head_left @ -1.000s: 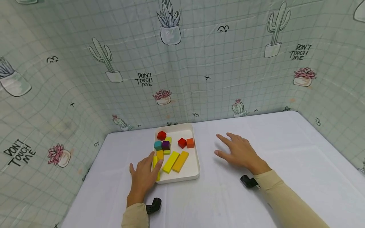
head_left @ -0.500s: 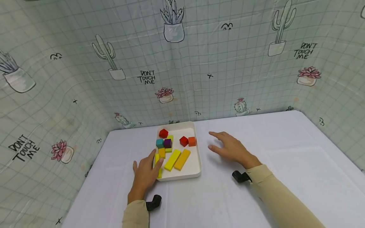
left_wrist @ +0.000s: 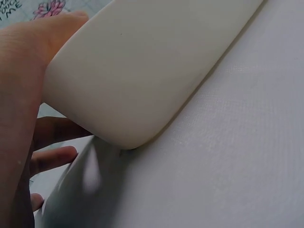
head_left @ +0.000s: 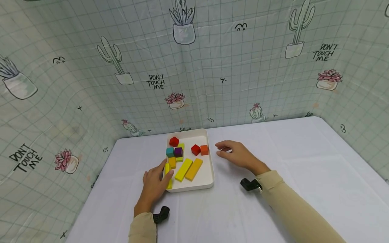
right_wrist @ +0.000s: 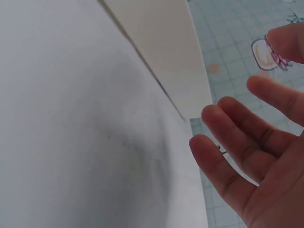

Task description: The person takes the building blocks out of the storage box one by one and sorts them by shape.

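Observation:
A white tray [head_left: 204, 186] with raised sides lies on the table and holds coloured blocks. My left hand [head_left: 153, 187] grips its near left side, thumb over the rim and fingers along the outer wall; in the left wrist view the tray's outer wall [left_wrist: 137, 71] lies against the thumb. To the right of the tray, my right hand [head_left: 240, 155] hovers with relaxed, slightly bent fingers, holding nothing. Nearest to it inside the tray are an orange cube [head_left: 204, 150] and a red block [head_left: 196, 150]. The right wrist view shows fingers [right_wrist: 228, 175] apart from the tray wall [right_wrist: 166, 52].
Also in the tray are a teal cube [head_left: 170, 152], a purple cube [head_left: 178, 152], another red block [head_left: 174, 141], and several yellow and orange-yellow bars [head_left: 183, 170]. A white cloth covers the table [head_left: 273, 141]. A patterned curtain [head_left: 194, 67] stands behind and at both sides.
My right hand has moved left toward the tray, and its fingers have drawn closer together. The left hand stays at the tray's side. The head view has shifted slightly.

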Action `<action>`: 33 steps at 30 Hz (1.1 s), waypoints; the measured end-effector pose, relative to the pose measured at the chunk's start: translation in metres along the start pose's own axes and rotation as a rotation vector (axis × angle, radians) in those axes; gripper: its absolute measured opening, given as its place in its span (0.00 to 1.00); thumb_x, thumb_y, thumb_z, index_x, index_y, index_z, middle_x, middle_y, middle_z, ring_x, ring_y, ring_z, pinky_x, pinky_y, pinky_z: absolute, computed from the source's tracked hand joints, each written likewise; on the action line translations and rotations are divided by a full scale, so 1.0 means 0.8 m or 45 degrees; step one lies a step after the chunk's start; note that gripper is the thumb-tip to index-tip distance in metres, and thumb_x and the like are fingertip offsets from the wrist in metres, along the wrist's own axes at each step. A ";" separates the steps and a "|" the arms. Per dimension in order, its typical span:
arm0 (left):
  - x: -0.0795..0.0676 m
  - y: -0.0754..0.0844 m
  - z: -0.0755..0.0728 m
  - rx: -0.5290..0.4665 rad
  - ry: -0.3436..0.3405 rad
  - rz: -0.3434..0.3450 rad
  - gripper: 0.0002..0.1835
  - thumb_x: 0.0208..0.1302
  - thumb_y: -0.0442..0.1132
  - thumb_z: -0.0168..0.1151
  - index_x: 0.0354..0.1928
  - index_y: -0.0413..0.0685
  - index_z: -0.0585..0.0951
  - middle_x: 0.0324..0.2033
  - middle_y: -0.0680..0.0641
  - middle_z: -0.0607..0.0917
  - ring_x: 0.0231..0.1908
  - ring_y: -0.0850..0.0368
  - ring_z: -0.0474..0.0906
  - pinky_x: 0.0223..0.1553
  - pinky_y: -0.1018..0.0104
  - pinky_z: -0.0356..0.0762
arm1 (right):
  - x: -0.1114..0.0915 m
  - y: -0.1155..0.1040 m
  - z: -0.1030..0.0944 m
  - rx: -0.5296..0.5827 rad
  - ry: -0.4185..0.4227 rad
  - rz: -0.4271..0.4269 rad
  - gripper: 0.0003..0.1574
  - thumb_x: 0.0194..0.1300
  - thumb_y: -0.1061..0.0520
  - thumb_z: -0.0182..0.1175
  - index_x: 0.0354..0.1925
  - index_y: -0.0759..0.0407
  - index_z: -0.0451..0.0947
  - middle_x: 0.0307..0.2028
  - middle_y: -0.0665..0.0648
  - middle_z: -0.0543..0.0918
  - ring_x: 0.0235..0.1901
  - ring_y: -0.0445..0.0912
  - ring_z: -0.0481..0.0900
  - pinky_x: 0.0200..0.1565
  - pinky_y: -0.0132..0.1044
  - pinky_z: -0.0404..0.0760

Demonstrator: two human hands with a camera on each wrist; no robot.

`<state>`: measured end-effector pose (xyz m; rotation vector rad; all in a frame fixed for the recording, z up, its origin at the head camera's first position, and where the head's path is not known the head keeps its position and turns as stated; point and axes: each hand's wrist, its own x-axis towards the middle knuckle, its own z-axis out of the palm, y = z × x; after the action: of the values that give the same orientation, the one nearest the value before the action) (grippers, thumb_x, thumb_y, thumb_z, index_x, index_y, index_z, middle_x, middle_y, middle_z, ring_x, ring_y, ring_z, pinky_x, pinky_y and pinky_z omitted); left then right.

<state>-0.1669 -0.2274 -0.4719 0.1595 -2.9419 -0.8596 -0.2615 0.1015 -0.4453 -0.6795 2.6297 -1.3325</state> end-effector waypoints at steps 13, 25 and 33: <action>-0.003 -0.012 0.001 -0.012 -0.035 -0.008 0.37 0.71 0.59 0.56 0.77 0.56 0.62 0.68 0.40 0.73 0.69 0.37 0.61 0.72 0.33 0.34 | 0.022 -0.020 0.010 0.198 -0.034 -0.043 0.26 0.72 0.49 0.58 0.61 0.62 0.78 0.56 0.57 0.82 0.50 0.51 0.80 0.50 0.43 0.83; -0.002 -0.013 -0.002 -0.013 -0.055 0.007 0.41 0.67 0.62 0.59 0.78 0.58 0.61 0.68 0.41 0.72 0.70 0.38 0.60 0.72 0.34 0.32 | 0.038 -0.045 0.022 0.300 -0.067 -0.010 0.25 0.71 0.52 0.59 0.61 0.63 0.77 0.53 0.61 0.83 0.48 0.55 0.80 0.48 0.44 0.84; 0.000 -0.011 -0.001 -0.025 -0.055 0.009 0.42 0.66 0.63 0.59 0.78 0.59 0.60 0.69 0.41 0.72 0.70 0.39 0.59 0.72 0.34 0.31 | 0.052 -0.049 0.026 0.254 -0.062 -0.008 0.23 0.69 0.51 0.59 0.59 0.59 0.80 0.52 0.55 0.83 0.49 0.50 0.80 0.50 0.42 0.83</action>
<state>-0.1661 -0.2351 -0.4755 0.1311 -2.9707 -0.9019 -0.2790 0.0480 -0.4228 -0.6824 2.4162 -1.5328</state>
